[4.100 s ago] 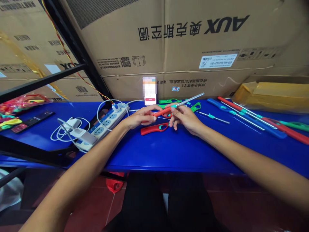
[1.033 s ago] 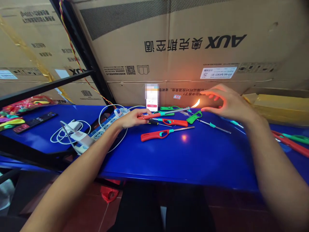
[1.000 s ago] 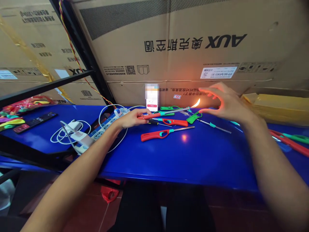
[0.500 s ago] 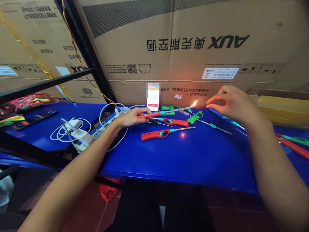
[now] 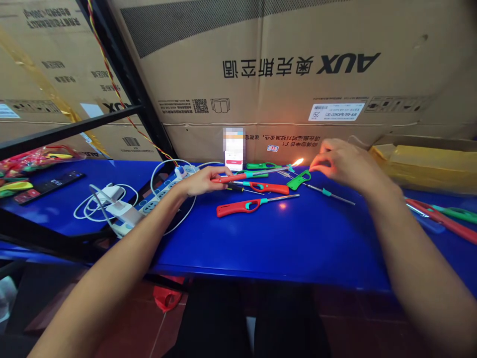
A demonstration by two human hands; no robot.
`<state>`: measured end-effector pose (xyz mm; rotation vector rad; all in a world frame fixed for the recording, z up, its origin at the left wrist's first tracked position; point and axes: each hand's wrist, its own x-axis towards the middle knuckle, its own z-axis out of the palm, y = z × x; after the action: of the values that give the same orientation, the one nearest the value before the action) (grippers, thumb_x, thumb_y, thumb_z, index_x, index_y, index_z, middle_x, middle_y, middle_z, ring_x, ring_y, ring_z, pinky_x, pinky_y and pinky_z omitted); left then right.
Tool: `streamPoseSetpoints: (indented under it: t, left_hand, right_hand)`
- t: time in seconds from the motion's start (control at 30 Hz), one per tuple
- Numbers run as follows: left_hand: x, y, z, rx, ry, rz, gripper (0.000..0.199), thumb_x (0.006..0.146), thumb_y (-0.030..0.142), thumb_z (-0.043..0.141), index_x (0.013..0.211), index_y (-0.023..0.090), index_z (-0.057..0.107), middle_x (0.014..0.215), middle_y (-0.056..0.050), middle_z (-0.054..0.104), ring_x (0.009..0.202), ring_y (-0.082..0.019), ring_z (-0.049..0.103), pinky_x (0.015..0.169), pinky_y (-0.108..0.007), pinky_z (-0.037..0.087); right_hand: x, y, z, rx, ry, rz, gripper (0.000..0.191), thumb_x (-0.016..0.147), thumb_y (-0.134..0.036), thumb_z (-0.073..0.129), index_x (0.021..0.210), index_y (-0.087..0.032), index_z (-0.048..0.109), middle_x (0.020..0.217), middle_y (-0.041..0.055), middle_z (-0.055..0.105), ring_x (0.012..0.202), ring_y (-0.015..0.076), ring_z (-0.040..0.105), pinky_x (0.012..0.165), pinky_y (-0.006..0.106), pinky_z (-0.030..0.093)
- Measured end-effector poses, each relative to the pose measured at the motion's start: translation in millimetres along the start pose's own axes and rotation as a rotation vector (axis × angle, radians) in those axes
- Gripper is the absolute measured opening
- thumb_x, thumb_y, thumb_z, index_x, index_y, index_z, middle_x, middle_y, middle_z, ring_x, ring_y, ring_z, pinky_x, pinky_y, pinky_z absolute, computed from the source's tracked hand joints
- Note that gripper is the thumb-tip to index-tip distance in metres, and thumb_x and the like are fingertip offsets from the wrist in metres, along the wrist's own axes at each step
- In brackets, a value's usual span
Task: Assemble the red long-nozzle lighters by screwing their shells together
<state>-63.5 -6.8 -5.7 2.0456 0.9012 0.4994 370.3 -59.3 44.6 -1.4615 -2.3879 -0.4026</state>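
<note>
Surface: You're working over a glossy blue metal shelf (image 5: 261, 238). On it lie a red-and-teal utility lighter (image 5: 238, 207), a second red lighter (image 5: 266, 187), a green-handled lighter (image 5: 298, 180) and a white-and-grey power strip (image 5: 160, 191).

Room: Brown cardboard AUX cartons (image 5: 298, 84) stand behind the shelf, and a dark red tiled floor (image 5: 122, 318) shows below it.

Left hand (image 5: 203, 181): Your fingers wrap firmly around the handle of a lit orange-red lighter (image 5: 231, 178).

Lit lighter: It lies nearly level above the shelf, its metal nozzle pointing right, with a small flame (image 5: 297, 162) at the tip.

Right hand (image 5: 345, 166): Your fingertips are drawn together in a loose pinch, with nothing visible between them, just right of the flame.

Hidden: You can't tell whether those fingertips touch the green handle. The upright phone (image 5: 233, 149) is blurred, and your left hand covers part of the lit lighter's handle.
</note>
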Motion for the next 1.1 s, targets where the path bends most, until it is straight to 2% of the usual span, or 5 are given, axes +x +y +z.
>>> streamPoseSetpoints:
  t: [0.3, 0.7, 0.8, 0.97, 1.1]
  left_hand:
    - [1.9, -2.7, -1.4, -0.004, 0.003, -0.04, 0.038, 0.088, 0.041, 0.083, 0.118, 0.022, 0.071, 0.068, 0.006, 0.05, 0.055, -0.01, 0.036, 0.055, -0.023, 0.022]
    - [-0.5, -4.4, -2.9, -0.004, 0.017, 0.006, 0.061, 0.099, 0.038, 0.068, 0.158, 0.025, 0.06, 0.073, 0.003, 0.062, 0.054, -0.012, 0.046, 0.051, -0.026, 0.033]
    - [1.9, -7.0, -3.4, 0.038, 0.031, 0.061, 0.054, 0.099, 0.035, 0.065, 0.152, 0.023, 0.061, 0.079, 0.001, 0.068, 0.065, -0.014, 0.058, 0.061, -0.026, 0.044]
    - [8.0, -14.1, 0.9, 0.241, 0.164, 0.182, 0.039, 0.089, 0.035, 0.079, 0.124, 0.022, 0.069, 0.106, -0.005, 0.08, 0.093, -0.022, 0.075, 0.079, -0.032, 0.056]
    - [12.5, -18.0, 8.0, 0.318, 0.232, 0.252, 0.035, 0.089, 0.036, 0.082, 0.118, 0.021, 0.071, 0.11, -0.005, 0.082, 0.096, -0.023, 0.077, 0.085, -0.035, 0.057]
  right_hand:
    - [-4.2, 32.4, -1.0, 0.012, 0.144, 0.353, 0.016, 0.09, -0.034, 0.081, 0.084, -0.026, 0.068, 0.094, 0.0092, 0.066, 0.083, 0.0284, 0.06, 0.073, 0.043, 0.044]
    - [9.1, 6.5, 24.5, 0.15, 0.039, 0.188, 0.015, 0.083, -0.025, 0.064, 0.073, -0.027, 0.054, 0.08, 0.0053, 0.07, 0.074, 0.0252, 0.061, 0.068, 0.04, 0.04]
    - [12.5, -13.4, 36.1, 0.256, 0.082, 0.121, 0.005, 0.09, -0.03, 0.065, 0.092, -0.025, 0.067, 0.096, 0.0086, 0.075, 0.087, 0.0285, 0.07, 0.077, 0.043, 0.051]
    - [16.0, -39.1, 57.1, 0.301, 0.204, -0.111, 0.061, 0.097, -0.041, 0.074, 0.154, -0.024, 0.062, 0.148, 0.0189, 0.067, 0.134, 0.0404, 0.065, 0.111, 0.059, 0.054]
    - [19.4, -42.2, 75.2, 0.282, 0.095, -0.23, 0.037, 0.111, -0.036, 0.058, 0.144, -0.029, 0.073, 0.131, 0.0133, 0.079, 0.124, 0.0362, 0.07, 0.107, 0.058, 0.055]
